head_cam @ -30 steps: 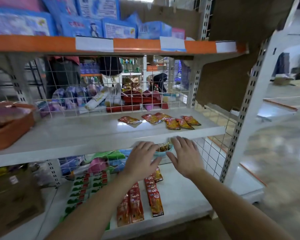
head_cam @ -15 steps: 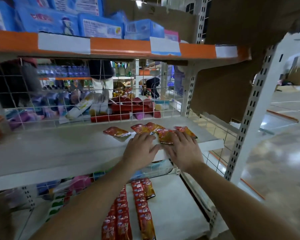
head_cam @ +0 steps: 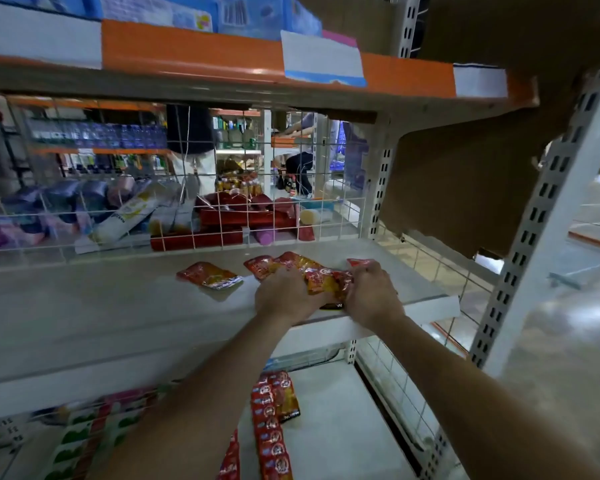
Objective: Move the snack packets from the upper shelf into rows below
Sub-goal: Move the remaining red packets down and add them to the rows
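Several red and yellow snack packets lie bunched on the white upper shelf. My left hand and my right hand curl around this bunch from either side, gathering it between them. One more snack packet lies alone to the left of the bunch, untouched. On the lower shelf, rows of the same red packets run front to back, partly hidden by my left forearm.
A wire mesh back closes the upper shelf, with other goods behind it. An orange-edged shelf with blue packs hangs overhead. Green and white packets lie at the lower left. A perforated upright and brown cardboard stand right.
Both hands rose from the lower shelf to the upper shelf, landed on the spread packets and have now drawn them together into a bunch. The view has moved closer.
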